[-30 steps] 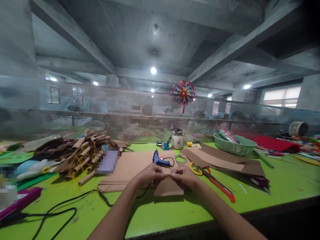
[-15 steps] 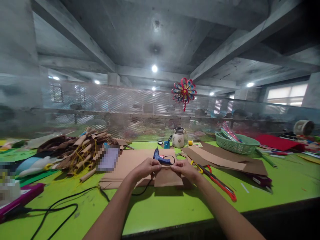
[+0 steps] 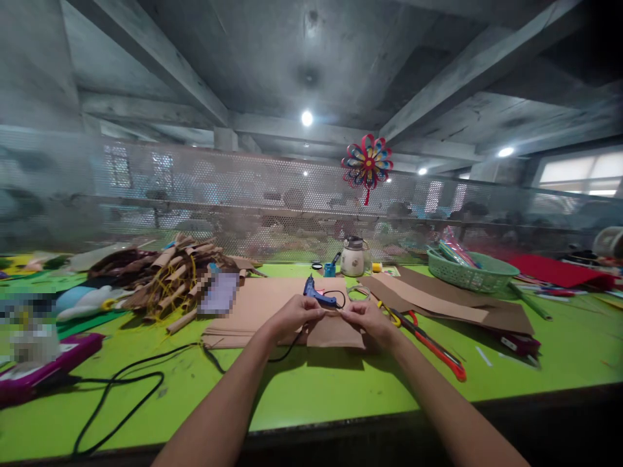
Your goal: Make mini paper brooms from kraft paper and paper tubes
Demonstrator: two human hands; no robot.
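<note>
Both hands pinch the far edge of a small brown paper sheet (image 3: pixel 335 333) that hangs just over the front of the green table. My left hand (image 3: pixel 296 314) has its fingers closed at the sheet's left corner. At the right corner my right hand (image 3: pixel 368 318) grips with thumb and fingers. Right behind the hands a blue glue gun (image 3: pixel 321 297) lies on a stack of larger brown paper sheets (image 3: pixel 263 305), its black cord running toward the left. Yellow-handled scissors (image 3: pixel 393 316) and a red-handled cutter (image 3: pixel 445 360) rest to the right of my right hand.
Rolled brown paper pieces (image 3: pixel 170 279) tied with yellow string pile up at left. A magenta power strip (image 3: pixel 63 363) sits nearer, with black cord. At the back stand a white jug (image 3: pixel 351 259) and a blue pot (image 3: pixel 329 270). A green basket (image 3: pixel 472 277) is at right.
The view has shifted slightly, so the table contents appear a little higher and further right. Both hands keep their pinch on the paper, whose near edge looks slightly more raised toward me.
</note>
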